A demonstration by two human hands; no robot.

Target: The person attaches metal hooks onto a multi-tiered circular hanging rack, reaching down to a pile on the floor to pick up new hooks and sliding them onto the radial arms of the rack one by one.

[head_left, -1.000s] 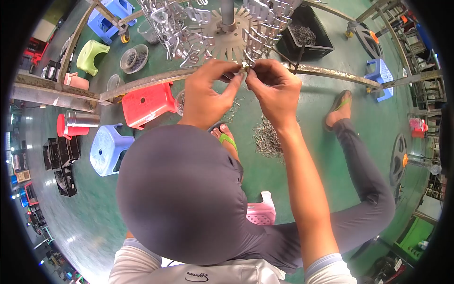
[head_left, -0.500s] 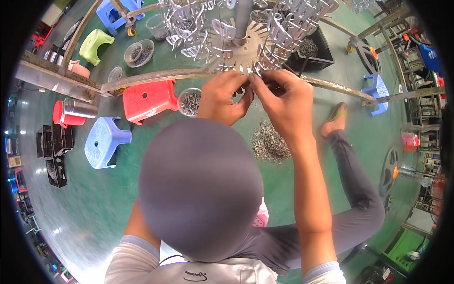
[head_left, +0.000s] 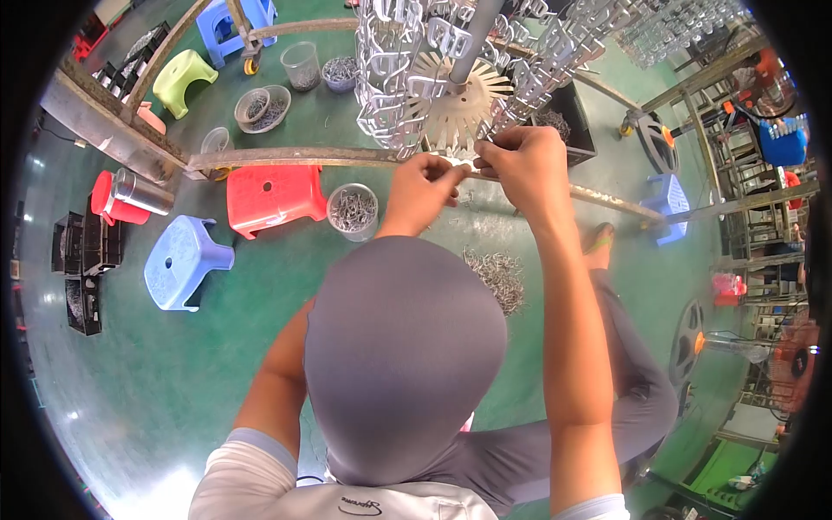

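Observation:
A slotted metal disc [head_left: 459, 106] sits on an upright pole, with chains of bent metal pieces [head_left: 392, 78] hanging round it. Just below the disc's near edge, my left hand [head_left: 422, 192] has thumb and forefinger pinched together at a small shiny part. My right hand [head_left: 527, 166] is closed in a pinch close to the disc's lower right rim. What lies between the fingertips of either hand is too small to make out. Beneath the hands, a heap of small metal pieces [head_left: 498, 282] lies on the green floor.
A rusty metal frame bar [head_left: 303, 157] runs across behind the hands. To the left are a red stool [head_left: 276, 198], a blue stool [head_left: 184, 260] and a tub of metal pieces [head_left: 353, 211]. A black crate [head_left: 582, 130] stands behind my right hand.
The view has shifted, and the disc and its hanging chains appear turned. My hands have moved apart from each other; the left is lower, with its fingertips away from the right's.

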